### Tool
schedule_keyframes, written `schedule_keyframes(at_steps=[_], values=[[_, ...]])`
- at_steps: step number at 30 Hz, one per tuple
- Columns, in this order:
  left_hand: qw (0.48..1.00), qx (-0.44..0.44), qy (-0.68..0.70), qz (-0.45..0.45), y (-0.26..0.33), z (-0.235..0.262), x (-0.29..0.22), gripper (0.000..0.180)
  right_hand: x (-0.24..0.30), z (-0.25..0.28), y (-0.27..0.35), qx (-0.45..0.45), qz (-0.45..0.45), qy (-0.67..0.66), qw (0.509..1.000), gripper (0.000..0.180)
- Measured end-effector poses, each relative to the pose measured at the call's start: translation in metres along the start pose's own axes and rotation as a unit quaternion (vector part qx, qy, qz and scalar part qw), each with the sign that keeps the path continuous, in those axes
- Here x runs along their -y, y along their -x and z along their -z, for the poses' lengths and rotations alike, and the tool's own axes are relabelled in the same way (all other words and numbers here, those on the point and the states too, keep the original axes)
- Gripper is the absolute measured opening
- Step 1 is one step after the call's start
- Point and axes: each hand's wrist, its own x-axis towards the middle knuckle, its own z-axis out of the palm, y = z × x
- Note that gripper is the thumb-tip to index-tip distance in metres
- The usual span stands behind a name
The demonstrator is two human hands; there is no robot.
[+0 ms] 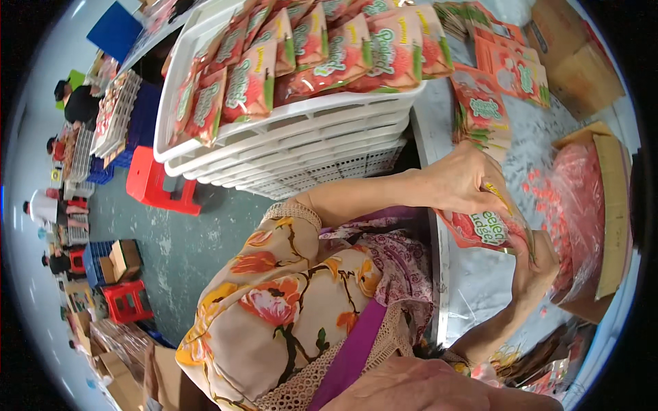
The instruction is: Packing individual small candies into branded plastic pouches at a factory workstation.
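Note:
Both my hands are on a red-and-pink candy pouch (483, 229) above the marble-patterned table (473, 288). My left hand (469, 181) is bent over it, fingers closed on its upper edge. My right hand (538, 264) grips the edge farther right, with its fingers curled. The pouch is tilted, and the hands cover part of it. Just beyond, small pink candies (541, 198) lie scattered in front of a cardboard box (613, 212). Inside that box is a clear plastic bag (579, 205) full of more pink candies.
A stack of white crates (295, 130) stands to the left, its top one heaped with pouches (329, 55). Piles of flat pouches (480, 109) lie at the table's upper end. Red stools (154, 181) stand on the green floor (226, 226). Several people work at the far left.

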Motion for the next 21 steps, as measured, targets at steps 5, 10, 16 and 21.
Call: schedule_keyframes(at_steps=[5,10,16,21], values=[[0.994,-0.044,-0.097,0.027,0.020,0.041,-0.043,0.014,0.022,-0.009,-0.011,-0.021,0.047,-0.025,0.998,0.018],[0.978,-0.035,-0.201,0.034,0.057,0.097,-0.105,0.017,0.078,-0.035,-0.031,-0.013,0.163,-0.115,0.980,0.016],[0.875,-0.110,-0.461,0.095,0.097,0.211,-0.246,0.010,0.103,-0.064,-0.039,0.121,0.149,-0.314,0.930,0.031],[0.752,-0.063,-0.554,0.351,0.167,0.435,-0.317,0.020,0.001,-0.082,0.000,0.215,-0.023,-0.226,0.950,0.032]])
